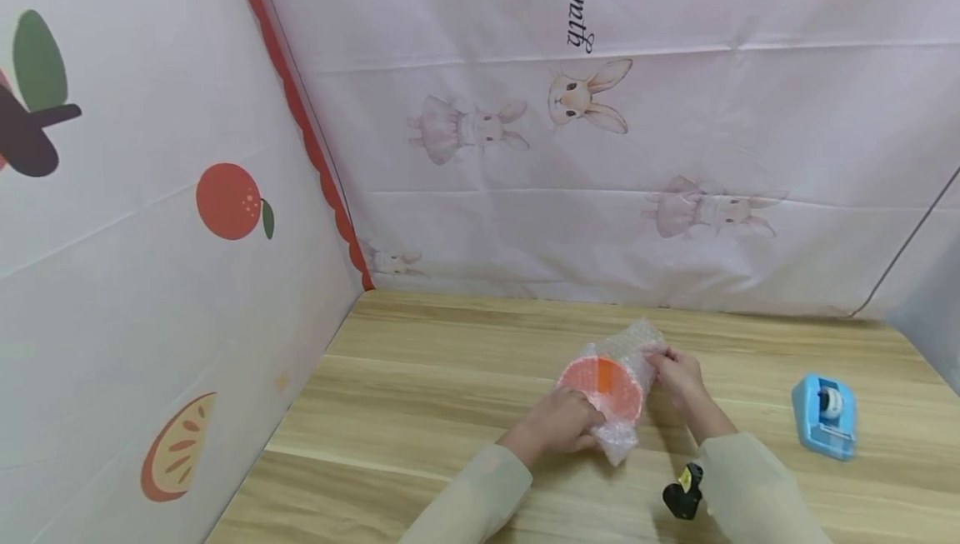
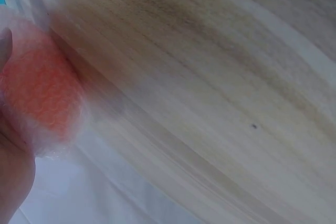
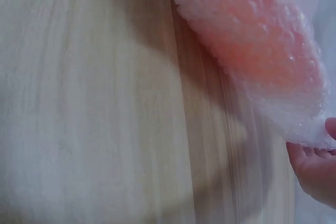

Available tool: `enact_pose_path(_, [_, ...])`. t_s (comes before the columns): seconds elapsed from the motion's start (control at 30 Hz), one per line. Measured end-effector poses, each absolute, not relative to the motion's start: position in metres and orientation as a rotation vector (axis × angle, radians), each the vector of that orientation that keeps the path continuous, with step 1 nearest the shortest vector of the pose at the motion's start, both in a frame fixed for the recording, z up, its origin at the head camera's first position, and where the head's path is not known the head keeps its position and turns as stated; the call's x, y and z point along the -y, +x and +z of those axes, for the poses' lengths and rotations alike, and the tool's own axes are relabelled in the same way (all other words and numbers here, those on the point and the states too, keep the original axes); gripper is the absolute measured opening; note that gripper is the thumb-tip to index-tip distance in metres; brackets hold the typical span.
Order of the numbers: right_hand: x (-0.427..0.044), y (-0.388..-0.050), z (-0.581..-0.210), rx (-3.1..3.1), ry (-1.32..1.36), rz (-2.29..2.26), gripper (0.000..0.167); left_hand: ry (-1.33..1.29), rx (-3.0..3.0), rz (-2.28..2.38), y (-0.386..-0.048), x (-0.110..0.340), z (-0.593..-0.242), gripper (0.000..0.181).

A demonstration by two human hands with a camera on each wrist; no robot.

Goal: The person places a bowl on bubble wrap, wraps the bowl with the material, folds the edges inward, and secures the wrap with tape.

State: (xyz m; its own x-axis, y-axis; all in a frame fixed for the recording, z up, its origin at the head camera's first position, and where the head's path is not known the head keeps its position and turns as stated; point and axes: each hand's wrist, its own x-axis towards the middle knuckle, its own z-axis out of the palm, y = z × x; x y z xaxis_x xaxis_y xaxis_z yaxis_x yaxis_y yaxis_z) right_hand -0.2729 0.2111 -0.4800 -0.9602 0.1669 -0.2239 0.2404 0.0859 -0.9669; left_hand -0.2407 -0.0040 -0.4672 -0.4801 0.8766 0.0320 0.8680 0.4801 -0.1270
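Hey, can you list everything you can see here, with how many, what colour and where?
Round bowl-like item: one, pink-orange, inside the wrap
Bubble wrap: one bundle, clear, between the hands
Tape dispenser: one, blue, table's right side
Small unclear object: one, black and yellow, beside right sleeve
Table: one, wood-toned, underneath
Printed cloth walls: two, whitish, left and behind
Sleeves: two, pale, near edge
Left hand: one, holding bundle
Right hand: one, pinching wrap

Left hand gripping, right hand pinching, forearms angled inward
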Motion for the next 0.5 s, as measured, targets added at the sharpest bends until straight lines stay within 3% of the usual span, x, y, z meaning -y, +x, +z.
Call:
enact_pose_path(0.13, [-0.21,-0.273,-0.476,-2.292,0.396,-2.018,0.035,-1.545,2.627,0.145,-0.24,0.004,-0.467,0.019])
enact_pose_path(0.3, [-0.208,-0.275,-0.471,-2.302,0.392,-1.985,0.05,-1.538,2.634,0.133,-0.24,0.004,-0.467,0.019])
enact_pose_path(0.5, [-0.205,-0.279,-0.467,-2.383,0.394,-1.967,0.055,-1.549,2.619,0.112,-0.241,0.004,-0.469,0.019])
